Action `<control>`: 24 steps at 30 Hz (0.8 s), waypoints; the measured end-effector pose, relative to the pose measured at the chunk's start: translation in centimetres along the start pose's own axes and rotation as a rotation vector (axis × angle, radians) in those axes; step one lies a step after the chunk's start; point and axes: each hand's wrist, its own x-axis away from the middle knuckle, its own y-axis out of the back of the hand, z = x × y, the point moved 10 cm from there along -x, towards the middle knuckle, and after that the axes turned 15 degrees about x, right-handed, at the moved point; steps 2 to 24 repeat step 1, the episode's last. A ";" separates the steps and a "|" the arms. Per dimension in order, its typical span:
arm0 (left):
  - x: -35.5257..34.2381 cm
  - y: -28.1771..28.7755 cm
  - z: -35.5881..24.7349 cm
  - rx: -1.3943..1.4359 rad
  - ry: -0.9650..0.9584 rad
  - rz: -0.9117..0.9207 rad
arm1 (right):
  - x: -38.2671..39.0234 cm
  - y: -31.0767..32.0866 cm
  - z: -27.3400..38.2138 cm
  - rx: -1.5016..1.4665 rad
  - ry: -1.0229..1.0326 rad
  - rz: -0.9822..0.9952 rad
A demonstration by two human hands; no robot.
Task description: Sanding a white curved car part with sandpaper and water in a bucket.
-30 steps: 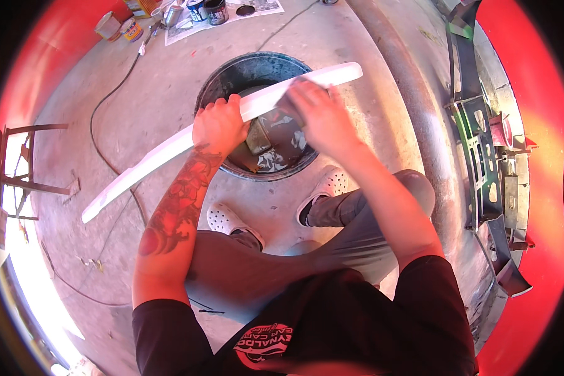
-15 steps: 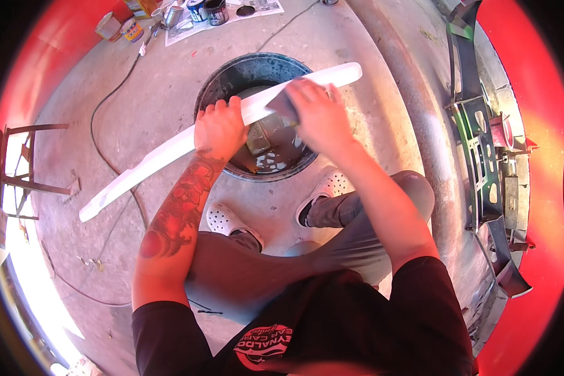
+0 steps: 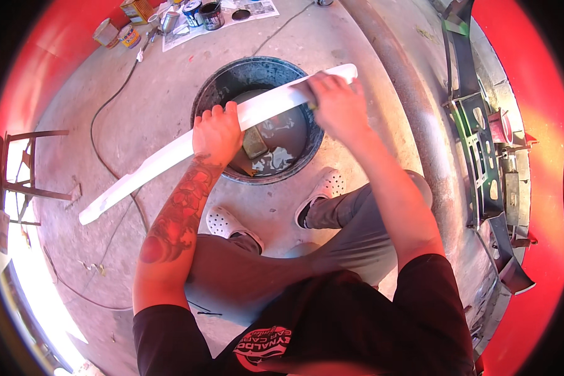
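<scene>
A long, slightly curved white strip-like panel [image 3: 160, 158] slants across the view, its right part above a round black tub [image 3: 208, 84] of murky water. My left hand [image 3: 218, 133] is wrapped round the panel's middle. Near the panel's right end, my right hand [image 3: 341, 108] presses a dark sheet that looks like sandpaper [image 3: 306, 93] against the surface; the sheet is smeared by motion and mostly hidden by the fingers. In the tub's water lies a tan block [image 3: 254, 143].
Paint cans [image 3: 212, 16] and other containers stand on newspaper at the back. A cable [image 3: 95, 119] runs over the concrete floor on the left, near a metal stand [image 3: 36, 188]. Dark car trim [image 3: 479, 150] lies along the right. My shoes [image 3: 229, 224] are just below the tub.
My right hand has slid with the dark sheet to the right along the panel, toward its right end. My left hand keeps its hold, and the panel has barely moved.
</scene>
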 end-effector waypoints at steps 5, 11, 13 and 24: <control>-0.1 -0.1 -0.1 0.003 0.004 0.005 | 0.0 0.1 -0.2 0.003 0.000 -0.001; -0.1 -0.1 -0.1 0.003 0.004 0.005 | 0.0 0.1 -0.2 0.003 0.000 -0.001; -0.1 -0.1 -0.1 0.003 0.004 0.005 | 0.0 0.1 -0.2 0.003 0.000 -0.001; -0.1 -0.1 -0.1 0.003 0.004 0.005 | 0.0 0.1 -0.2 0.003 0.000 -0.001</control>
